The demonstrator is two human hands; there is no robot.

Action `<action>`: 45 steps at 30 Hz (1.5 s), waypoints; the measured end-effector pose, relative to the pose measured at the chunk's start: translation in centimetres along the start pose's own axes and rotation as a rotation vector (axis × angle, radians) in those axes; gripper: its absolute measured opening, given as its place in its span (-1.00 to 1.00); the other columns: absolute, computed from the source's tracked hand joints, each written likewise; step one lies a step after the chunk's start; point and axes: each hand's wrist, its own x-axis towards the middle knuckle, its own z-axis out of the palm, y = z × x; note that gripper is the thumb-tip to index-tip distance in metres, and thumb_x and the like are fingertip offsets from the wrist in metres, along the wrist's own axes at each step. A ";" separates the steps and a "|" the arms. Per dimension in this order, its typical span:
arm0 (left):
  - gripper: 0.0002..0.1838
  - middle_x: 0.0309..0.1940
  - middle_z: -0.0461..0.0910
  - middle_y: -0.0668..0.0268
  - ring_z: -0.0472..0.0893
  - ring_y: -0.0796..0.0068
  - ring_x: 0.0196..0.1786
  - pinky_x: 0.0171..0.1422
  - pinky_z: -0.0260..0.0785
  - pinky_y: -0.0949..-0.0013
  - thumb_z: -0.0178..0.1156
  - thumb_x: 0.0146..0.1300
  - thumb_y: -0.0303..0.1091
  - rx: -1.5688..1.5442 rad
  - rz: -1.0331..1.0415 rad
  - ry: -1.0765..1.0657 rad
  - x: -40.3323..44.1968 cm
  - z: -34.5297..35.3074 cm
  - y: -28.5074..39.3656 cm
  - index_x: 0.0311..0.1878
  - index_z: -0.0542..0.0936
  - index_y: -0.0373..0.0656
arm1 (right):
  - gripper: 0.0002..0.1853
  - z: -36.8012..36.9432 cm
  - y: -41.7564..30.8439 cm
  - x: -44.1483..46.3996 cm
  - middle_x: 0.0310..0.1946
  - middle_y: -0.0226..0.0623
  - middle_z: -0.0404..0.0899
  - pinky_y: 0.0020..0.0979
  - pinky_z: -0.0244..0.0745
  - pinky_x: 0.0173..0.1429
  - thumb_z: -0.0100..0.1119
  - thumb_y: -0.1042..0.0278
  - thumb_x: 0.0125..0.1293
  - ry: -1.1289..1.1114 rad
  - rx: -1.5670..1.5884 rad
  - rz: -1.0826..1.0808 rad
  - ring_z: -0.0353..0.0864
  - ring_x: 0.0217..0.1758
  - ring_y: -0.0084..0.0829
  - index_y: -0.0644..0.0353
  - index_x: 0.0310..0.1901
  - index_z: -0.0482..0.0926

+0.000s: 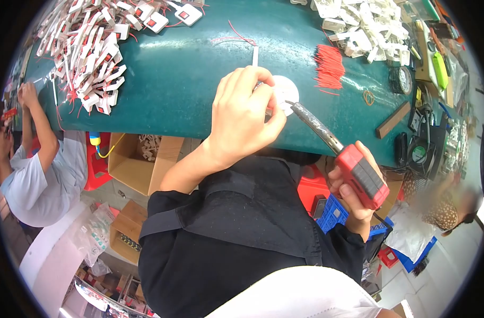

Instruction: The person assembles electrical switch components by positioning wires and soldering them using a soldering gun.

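My left hand (pixel 239 111) is closed in a pinch over the bench, fingers curled round a small white part (pixel 255 55). Thin red wires (pixel 236 38) stick out from the part's far end; its near end is hidden by my fingers. My right hand (pixel 353 191) is wrapped round the red-and-black handle of a soldering iron (pixel 363 177). The iron's tip points up and left at a white round piece (pixel 287 89) beside my left fingertips. I cannot tell whether the tip touches it.
White parts with red switches (pixel 101 63) lie heaped at left. Cut red wires (pixel 329 66) and white plastic housings (pixel 358 26) lie at right, near a tape roll (pixel 400 80) and a brown block (pixel 393 120). Another person (pixel 45 164) sits at left, beside a cardboard box (pixel 130 172).
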 end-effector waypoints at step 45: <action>-0.58 0.12 0.48 0.27 0.39 0.17 0.25 0.36 0.14 0.08 0.07 0.02 -0.65 0.273 0.364 -0.278 4.5 -3.7 -6.4 -0.02 0.59 -0.08 | -0.20 -1.9 12.7 6.2 -0.38 -0.30 0.32 -0.63 0.42 -0.53 0.15 0.35 0.21 0.035 1.222 -0.507 0.27 -0.36 -0.52 0.05 0.42 -0.06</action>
